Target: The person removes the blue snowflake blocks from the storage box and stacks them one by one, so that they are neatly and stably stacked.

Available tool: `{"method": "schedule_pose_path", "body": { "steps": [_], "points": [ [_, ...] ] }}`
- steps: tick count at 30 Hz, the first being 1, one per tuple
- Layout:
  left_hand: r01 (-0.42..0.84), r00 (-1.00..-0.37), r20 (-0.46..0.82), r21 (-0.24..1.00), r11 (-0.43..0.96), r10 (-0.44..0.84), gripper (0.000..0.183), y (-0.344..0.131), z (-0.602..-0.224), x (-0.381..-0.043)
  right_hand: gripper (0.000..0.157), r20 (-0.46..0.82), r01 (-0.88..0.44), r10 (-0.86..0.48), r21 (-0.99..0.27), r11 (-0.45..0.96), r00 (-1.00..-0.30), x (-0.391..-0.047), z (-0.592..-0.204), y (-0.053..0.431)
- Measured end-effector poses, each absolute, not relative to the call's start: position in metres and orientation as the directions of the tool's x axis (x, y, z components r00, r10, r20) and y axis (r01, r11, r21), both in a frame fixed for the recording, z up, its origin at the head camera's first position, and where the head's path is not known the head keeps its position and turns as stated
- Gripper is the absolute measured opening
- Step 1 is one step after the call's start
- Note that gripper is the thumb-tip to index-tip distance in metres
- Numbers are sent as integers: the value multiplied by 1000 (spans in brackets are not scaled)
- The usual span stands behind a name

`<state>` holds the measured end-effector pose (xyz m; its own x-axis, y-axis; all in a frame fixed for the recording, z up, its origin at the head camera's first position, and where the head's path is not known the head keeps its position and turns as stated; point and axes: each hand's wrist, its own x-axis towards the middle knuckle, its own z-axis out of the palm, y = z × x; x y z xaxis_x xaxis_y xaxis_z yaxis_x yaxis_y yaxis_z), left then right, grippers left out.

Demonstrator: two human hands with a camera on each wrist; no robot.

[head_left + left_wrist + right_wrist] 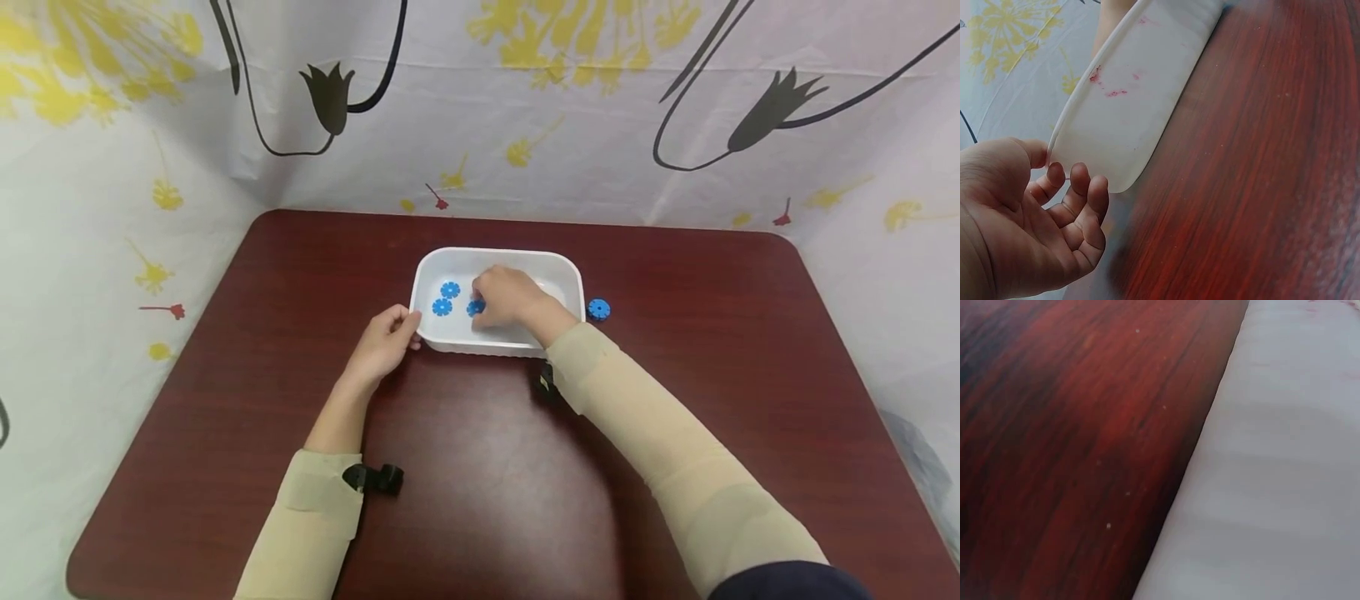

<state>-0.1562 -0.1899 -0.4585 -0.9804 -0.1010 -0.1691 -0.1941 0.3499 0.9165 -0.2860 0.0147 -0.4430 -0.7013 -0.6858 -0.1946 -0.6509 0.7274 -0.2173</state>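
Note:
A white plastic tray point(495, 348) stands on the table, with two blue notched discs point(442, 307) lying flat at its left end. My left hand point(381, 346) pinches the tray's near left corner; in the left wrist view its thumb is at the rim and the other fingers curl below it. My right hand point(510, 298) reaches down inside the tray, thumb and fingers curled about another blue notched disc point(474, 308), partly hidden by them. In the right wrist view only the tray's outer wall point(1272, 487) and the table show, not the hand.
Just outside the tray's right end sits a blue notched piece point(598, 309), thicker than the flat discs. The dark red wooden table point(480, 467) has rounded corners, and a patterned white cloth point(480, 125) hangs behind and beside it. Each sleeve carries a small black wrist camera point(373, 479).

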Motion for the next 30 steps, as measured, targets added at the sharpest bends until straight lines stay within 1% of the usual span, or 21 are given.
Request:
{"method": "schedule_pose_path", "body": {
  "steps": [7,10,16,24,30],
  "points": [
    [-202,-979,-177,918,340,-105,29,-189,-460,-155,35,-162,-617,-645,-192,763,-747,-284,-445,20],
    [-203,-979,-179,919,338,-101,30,-189,-460,-156,37,-149,-600,-636,-226,767,-757,-284,-442,24],
    [-202,-979,-180,921,333,-98,30,-190,-460,-157,36,-107,-593,-645,-304,746,-757,-284,-435,36],
    [-201,-979,-173,921,334,-111,31,-190,-461,-158,40,0,-605,-642,-332,723,-767,-281,-419,56],
    [-213,-976,-185,916,340,-112,31,-189,-461,-157,36,42,-583,-613,-366,726,-789,-278,-409,74]
  ]
}}
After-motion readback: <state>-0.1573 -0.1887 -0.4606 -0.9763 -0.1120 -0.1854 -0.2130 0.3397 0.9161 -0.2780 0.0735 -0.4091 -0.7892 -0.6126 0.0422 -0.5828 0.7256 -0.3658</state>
